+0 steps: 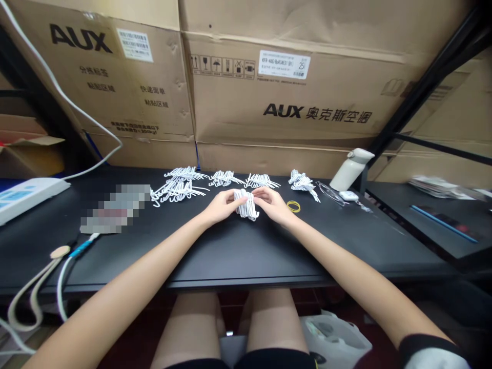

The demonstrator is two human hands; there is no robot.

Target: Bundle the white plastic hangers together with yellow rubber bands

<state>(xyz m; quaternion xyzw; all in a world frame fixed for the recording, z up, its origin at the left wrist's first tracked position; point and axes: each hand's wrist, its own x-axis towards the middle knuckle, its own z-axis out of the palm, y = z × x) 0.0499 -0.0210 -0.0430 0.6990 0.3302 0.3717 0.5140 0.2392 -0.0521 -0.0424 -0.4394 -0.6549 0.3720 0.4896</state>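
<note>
Between my two hands is a bundle of white hooks (246, 205), thin and packed side by side. My left hand (223, 206) is closed on the bundle's left side, with the thumb across its front. My right hand (272, 203) grips it from the right, its fingers at the top and edge. The far ends of the hooks are partly hidden by my fingers. Just right of my right hand lie yellow rubber bands (293, 206). Behind my hands, more white hooks lie in clusters, one at the left (180, 187), two in the middle (262, 181) and one at the right (303, 183).
On the black table (230, 256) a phone-like blurred object (117, 210) with a cable and a power strip (33, 197) lie left. A pale bottle (351, 169), glasses (329, 192) and a small white case (348, 196) are at right. Large cardboard boxes (284, 97) stand behind.
</note>
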